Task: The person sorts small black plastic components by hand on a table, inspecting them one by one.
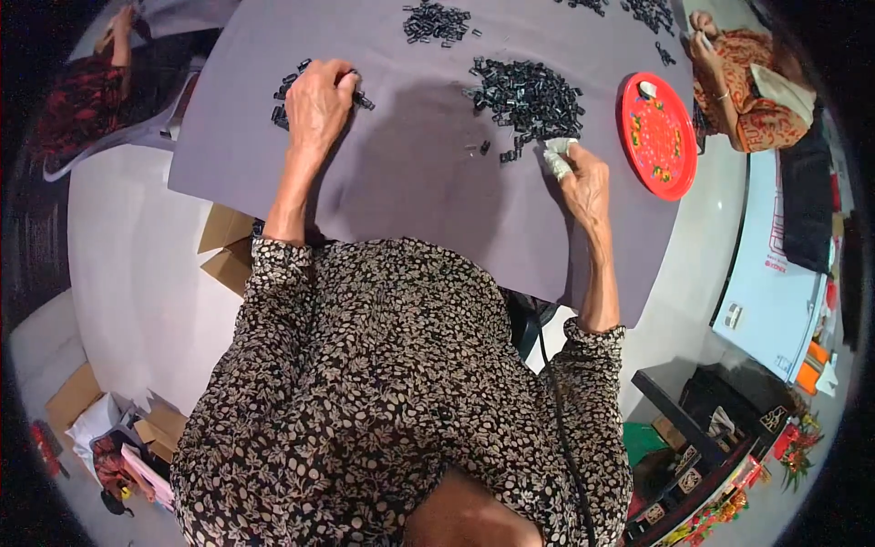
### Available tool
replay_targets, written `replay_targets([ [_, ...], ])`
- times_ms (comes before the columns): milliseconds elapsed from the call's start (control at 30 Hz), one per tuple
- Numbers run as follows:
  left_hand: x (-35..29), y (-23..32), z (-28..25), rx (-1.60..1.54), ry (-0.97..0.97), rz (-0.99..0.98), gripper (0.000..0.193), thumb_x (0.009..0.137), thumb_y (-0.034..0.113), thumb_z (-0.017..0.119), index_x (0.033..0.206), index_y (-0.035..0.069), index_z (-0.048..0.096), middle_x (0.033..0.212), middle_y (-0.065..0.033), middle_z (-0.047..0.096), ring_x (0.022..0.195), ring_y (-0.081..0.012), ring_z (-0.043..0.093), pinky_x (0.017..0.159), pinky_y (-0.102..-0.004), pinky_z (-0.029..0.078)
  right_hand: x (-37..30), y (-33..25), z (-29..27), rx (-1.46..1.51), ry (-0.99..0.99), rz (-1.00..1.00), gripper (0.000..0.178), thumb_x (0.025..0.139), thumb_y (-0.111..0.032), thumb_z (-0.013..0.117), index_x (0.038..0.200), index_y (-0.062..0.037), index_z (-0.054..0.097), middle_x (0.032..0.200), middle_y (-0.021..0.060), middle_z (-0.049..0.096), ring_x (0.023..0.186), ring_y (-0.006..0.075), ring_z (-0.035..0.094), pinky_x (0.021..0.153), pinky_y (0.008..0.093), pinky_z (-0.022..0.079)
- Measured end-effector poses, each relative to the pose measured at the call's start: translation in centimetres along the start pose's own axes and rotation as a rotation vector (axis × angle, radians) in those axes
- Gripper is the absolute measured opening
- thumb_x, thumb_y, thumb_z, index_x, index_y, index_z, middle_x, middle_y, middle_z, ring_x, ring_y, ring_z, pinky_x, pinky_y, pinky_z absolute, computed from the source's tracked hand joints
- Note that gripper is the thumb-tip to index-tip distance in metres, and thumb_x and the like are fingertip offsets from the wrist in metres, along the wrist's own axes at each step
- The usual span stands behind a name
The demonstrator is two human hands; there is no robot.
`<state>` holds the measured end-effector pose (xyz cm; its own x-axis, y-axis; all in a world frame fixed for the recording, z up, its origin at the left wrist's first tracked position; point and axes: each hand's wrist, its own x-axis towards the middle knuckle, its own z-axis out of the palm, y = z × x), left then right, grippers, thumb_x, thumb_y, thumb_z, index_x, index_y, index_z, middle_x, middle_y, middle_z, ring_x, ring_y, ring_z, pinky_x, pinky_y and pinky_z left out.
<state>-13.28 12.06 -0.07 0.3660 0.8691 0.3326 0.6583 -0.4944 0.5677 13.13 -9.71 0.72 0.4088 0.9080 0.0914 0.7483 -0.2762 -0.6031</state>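
My left hand (pixel 317 105) rests over a small pile of black plastic pieces (pixel 281 117) on the left of the table. Its fingers are curled down, and anything between the fingertips is hidden. Beside the lower edge of a bigger pile of the same small black pieces (pixel 529 96) is my right hand (pixel 581 182). White coverings (pixel 558 162) wrap its thumb and a fingertip. Those fingers are bent close together, and whatever they may pinch is too small to make out. One loose black piece (pixel 485 147) lies left of them.
Grey-purple cloth covers the table (pixel 410 173). A red round tray (pixel 658 137) with a small white item sits at the right edge. Another black pile (pixel 436 23) lies farther off. A co-worker (pixel 752 82) sits at right, another person (pixel 87 100) at left. A cardboard box (pixel 226 246) stands below the table.
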Motion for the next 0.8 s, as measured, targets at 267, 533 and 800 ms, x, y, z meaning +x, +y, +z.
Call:
replay_targets([
  [267, -1.1, -0.1, 0.2, 0.074, 0.083, 0.151, 0.015, 0.074, 0.015, 0.059, 0.085, 0.006, 0.062, 0.081, -0.0147, 0.058, 0.078, -0.032, 0.056, 0.068, -0.0405, 0.045, 0.5, -2.2, 1.3, -0.071, -0.075, -0.155, 0.015, 0.068, 0.003, 0.048, 0.081, 0.001, 0.055, 0.074, 0.0189, 0.053, 0.066, 0.0362, 0.053, 0.059, 0.0372, 0.042],
  [533, -4.7, 5.3, 5.5, -0.202, -0.24, 0.315, 0.011, 0.072, 0.015, 0.059, 0.075, 0.005, 0.057, 0.076, -0.0124, 0.054, 0.076, -0.0307, 0.054, 0.066, -0.0415, 0.046, 2.4, -3.9, 3.1, -0.152, -0.109, -0.345, 0.014, 0.064, 0.0, 0.052, 0.078, -0.0029, 0.053, 0.071, 0.0148, 0.056, 0.065, 0.0338, 0.056, 0.057, 0.0421, 0.044],
  [800, -5.7, 7.1, 6.7, -0.133, -0.368, 0.418, 0.015, 0.07, 0.015, 0.063, 0.082, 0.007, 0.059, 0.081, -0.0093, 0.053, 0.079, -0.0295, 0.051, 0.067, -0.0398, 0.045, 2.8, -4.2, 4.6, -0.3, -0.169, -0.507, 0.009, 0.064, 0.0, 0.054, 0.072, -0.0014, 0.049, 0.066, 0.0167, 0.056, 0.063, 0.0332, 0.058, 0.055, 0.0419, 0.046],
])
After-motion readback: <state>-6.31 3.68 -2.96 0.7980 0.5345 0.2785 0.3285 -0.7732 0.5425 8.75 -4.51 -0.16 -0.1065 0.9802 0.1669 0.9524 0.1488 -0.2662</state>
